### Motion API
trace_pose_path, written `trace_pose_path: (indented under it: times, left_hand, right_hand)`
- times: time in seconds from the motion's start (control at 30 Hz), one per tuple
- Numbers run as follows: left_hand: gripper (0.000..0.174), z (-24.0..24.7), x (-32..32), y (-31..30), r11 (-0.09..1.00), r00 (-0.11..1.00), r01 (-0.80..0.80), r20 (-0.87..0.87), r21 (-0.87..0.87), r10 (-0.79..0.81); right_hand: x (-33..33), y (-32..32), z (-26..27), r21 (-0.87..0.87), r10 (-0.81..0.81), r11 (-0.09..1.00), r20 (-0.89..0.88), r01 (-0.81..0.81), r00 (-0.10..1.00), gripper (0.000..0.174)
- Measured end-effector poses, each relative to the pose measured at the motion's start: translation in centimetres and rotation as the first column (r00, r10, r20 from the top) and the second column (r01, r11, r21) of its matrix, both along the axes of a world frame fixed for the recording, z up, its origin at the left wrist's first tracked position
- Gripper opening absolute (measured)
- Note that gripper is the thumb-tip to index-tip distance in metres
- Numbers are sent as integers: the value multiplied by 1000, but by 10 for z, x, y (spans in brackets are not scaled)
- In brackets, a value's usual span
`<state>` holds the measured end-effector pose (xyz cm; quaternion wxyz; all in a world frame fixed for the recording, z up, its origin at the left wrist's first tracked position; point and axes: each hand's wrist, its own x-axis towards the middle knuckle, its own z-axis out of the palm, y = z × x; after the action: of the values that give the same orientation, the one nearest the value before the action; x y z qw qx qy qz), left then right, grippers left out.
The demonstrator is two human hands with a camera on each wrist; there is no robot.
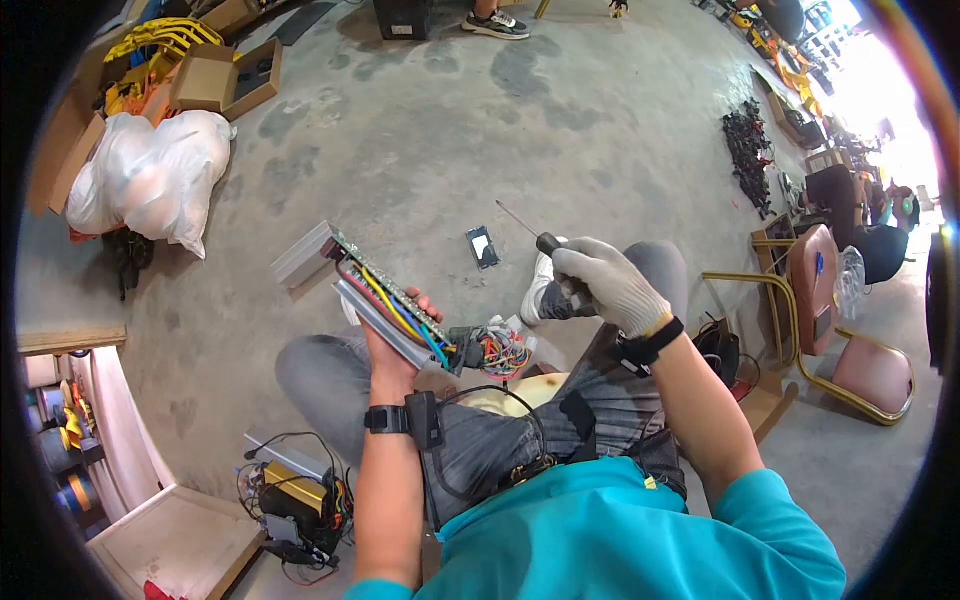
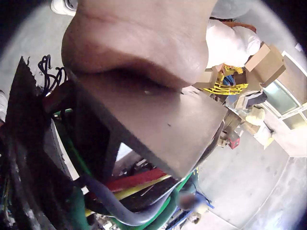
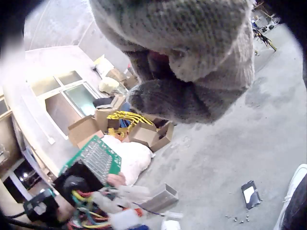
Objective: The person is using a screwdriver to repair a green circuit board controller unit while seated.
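Observation:
The bare left hand (image 1: 392,340) grips a metal-framed circuit board assembly (image 1: 385,300) with red, yellow, blue and green wires along it. In the left wrist view the palm (image 2: 139,43) lies against its metal housing (image 2: 163,120). A bundle of coloured wires (image 1: 503,350) hangs at the assembly's lower end. The gloved right hand (image 1: 612,283), to the right of the assembly, holds a screwdriver (image 1: 547,242) whose shaft points up and left. In the right wrist view the glove (image 3: 192,57) is curled, with the green board (image 3: 98,160) below and left of it.
A metal profile (image 1: 303,257) lies on the floor beyond the left hand. A black phone-like object (image 1: 482,248) lies ahead. White bags (image 1: 150,180) and boxes stand at left, a chair (image 1: 815,290) at right, and wired electronics (image 1: 300,495) at lower left.

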<state>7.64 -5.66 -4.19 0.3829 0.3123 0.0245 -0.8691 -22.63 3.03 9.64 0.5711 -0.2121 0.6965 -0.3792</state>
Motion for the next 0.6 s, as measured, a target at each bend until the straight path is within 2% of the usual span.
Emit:
trace_pose_path:
  times: [0.03, 0.13, 0.17, 0.27, 0.33, 0.4, 0.43, 0.47, 0.53, 0.6]
  left_hand:
    - [56, -1, 2, 1, 998, 998, 18, -53, -64, -21]
    - [56, -5, 6, 4, 998, 998, 16, -60, -53, -19]
    - [60, -18, 11, 4, 993, 993, 42, -101, -106, -53]
    - [58, -2, 6, 6, 998, 995, 17, -97, -65, -23]
    - [57, 4, 4, 8, 999, 994, 19, -104, -51, -24]
    - [57, 12, -2, 8, 997, 987, 33, -154, -65, -43]
    - [58, 9, -3, 7, 994, 983, 45, -173, -95, -61]
    - [58, 9, -3, 9, 996, 984, 39, -168, -78, -52]
    - [61, 15, -5, 10, 998, 990, 38, -135, -42, -43]
    - [61, 18, -4, 12, 1000, 994, 31, -105, -3, -31]
  right_hand:
    - [-4, -5, -7, 16, 40, 999, -70, -39, 997, 28]
    - [-15, -26, -59, 40, 121, 992, -55, -119, 991, 31]
    - [-14, -30, -77, 65, 73, 996, -69, -68, 995, 33]
    - [-11, -44, -125, 171, 56, 984, -70, -43, 996, 31]
    - [-16, -46, -169, 197, 101, 976, -56, -88, 993, 31]
    - [-16, -49, -200, 267, 223, 940, -5, -214, 975, 35]
    - [-14, -49, -208, 311, 164, 936, 34, -166, 986, 40]
    - [-12, -49, -216, 326, 169, 929, 43, -174, 985, 40]
    - [-8, -51, -243, 392, 318, 879, -55, -272, 946, 29]
    - [-4, -50, -263, 427, 340, 858, -55, -286, 939, 34]
